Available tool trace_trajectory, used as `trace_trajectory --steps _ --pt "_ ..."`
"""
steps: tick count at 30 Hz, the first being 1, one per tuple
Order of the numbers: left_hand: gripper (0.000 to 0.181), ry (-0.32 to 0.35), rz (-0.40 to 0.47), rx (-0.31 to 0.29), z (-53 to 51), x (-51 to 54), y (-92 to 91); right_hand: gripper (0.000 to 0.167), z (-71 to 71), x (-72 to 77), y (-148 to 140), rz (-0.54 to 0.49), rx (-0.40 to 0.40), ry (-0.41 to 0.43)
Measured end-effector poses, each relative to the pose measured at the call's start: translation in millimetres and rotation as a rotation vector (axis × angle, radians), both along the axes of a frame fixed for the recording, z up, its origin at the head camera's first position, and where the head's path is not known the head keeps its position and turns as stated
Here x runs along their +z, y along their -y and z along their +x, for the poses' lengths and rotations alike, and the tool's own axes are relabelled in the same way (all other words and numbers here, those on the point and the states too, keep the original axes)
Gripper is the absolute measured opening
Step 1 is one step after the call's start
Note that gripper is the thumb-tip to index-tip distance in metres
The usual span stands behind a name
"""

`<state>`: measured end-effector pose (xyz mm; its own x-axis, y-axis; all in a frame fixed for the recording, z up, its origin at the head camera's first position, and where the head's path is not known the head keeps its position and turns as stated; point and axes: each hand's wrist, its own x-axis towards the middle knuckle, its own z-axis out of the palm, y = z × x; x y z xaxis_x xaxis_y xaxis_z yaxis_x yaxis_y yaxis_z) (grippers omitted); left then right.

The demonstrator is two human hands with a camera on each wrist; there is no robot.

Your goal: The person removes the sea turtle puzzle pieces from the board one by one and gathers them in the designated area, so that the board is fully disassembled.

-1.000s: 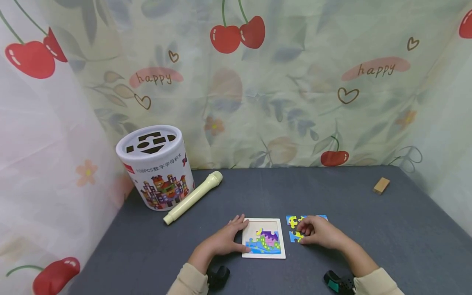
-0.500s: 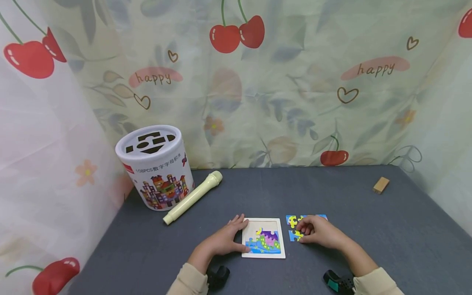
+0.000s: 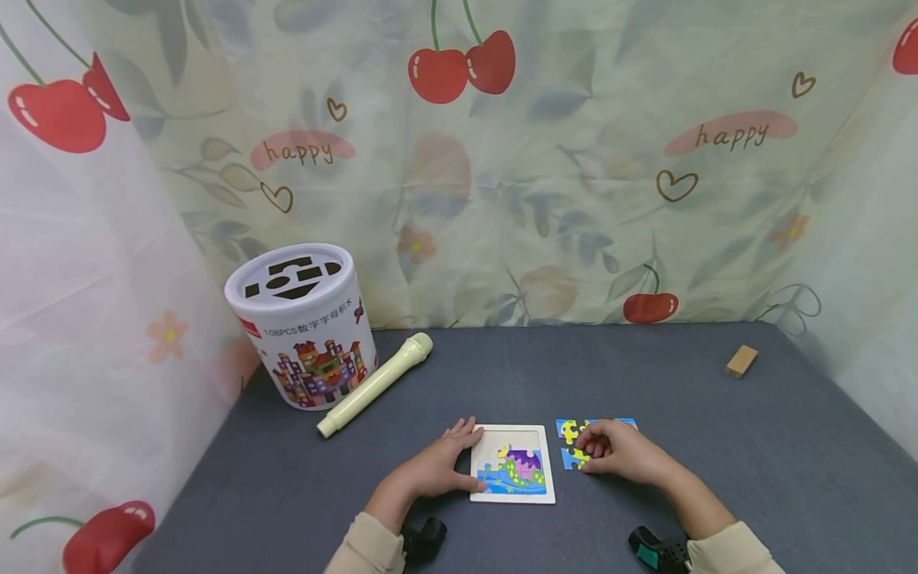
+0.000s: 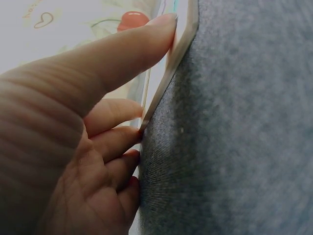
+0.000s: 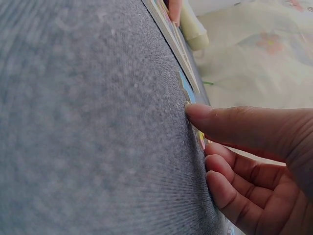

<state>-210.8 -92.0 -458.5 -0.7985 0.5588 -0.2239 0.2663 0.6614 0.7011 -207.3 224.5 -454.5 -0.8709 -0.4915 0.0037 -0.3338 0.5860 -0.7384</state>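
A square wooden puzzle board point(image 3: 513, 500) lies on the table, with a colourful picture partly assembled in its lower part. My left hand point(image 3: 433, 469) rests on its left side: the thumb lies over the rim and the spread fingers touch the edge. Right of the board, my right hand point(image 3: 625, 454) has its fingers curled and pinches a blue and yellow puzzle piece point(image 3: 570, 459) low on the table. The thumb touches the blue piece edge point(image 5: 186, 87) in the right wrist view. Other puzzle pieces point(image 3: 567, 431) lie just behind, partly hidden by this hand.
A white block bucket point(image 3: 308, 319) stands at the back left, with a pale yellow stick point(image 3: 376, 384) leaning across its front on the dark table point(image 3: 502, 375). A small wooden block point(image 3: 742, 361) lies far right. Printed curtains enclose the back and sides.
The right thumb and the lower puzzle piece have shifted very slightly left since one second ago. My left hand and the board stay in place.
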Motion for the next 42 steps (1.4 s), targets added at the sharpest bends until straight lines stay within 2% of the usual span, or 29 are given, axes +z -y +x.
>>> trace_trajectory --steps 12,16,21,25,30,33,35,37,42 --pt "0.082 0.009 0.003 0.013 1.6 1.6 0.2 0.032 -2.0 0.3 1 0.013 -0.008 0.012" --pt "0.082 -0.007 -0.012 0.019 6.3 4.6 -1.2 0.032 -3.0 2.7 3 0.016 -0.006 -0.005" --pt "0.078 -0.072 -0.047 -0.002 17.2 11.0 -7.3 0.030 -4.4 7.1 9 0.019 0.000 -0.031" --pt "0.071 -0.137 -0.080 -0.069 31.4 16.7 -11.6 0.029 -6.7 10.0 19 0.017 0.028 -0.055" --pt "0.064 -0.258 -0.134 -0.201 50.8 19.8 -15.9 0.028 -11.5 12.5 37 0.039 0.046 -0.039" --pt "0.059 -0.302 -0.180 -0.280 59.6 21.0 -19.1 0.025 -15.3 12.8 48 0.052 0.068 -0.030" --pt "0.057 -0.308 -0.204 -0.333 64.0 21.5 -21.3 0.025 -18.4 12.4 54 0.058 0.088 -0.033" --pt "0.056 -0.284 -0.219 -0.377 67.0 22.0 -23.0 0.024 -21.1 12.1 60 0.073 0.107 -0.035" --pt "0.057 -0.227 -0.231 -0.404 70.6 20.8 -24.0 0.027 -27.1 10.9 74 0.108 0.139 -0.037"
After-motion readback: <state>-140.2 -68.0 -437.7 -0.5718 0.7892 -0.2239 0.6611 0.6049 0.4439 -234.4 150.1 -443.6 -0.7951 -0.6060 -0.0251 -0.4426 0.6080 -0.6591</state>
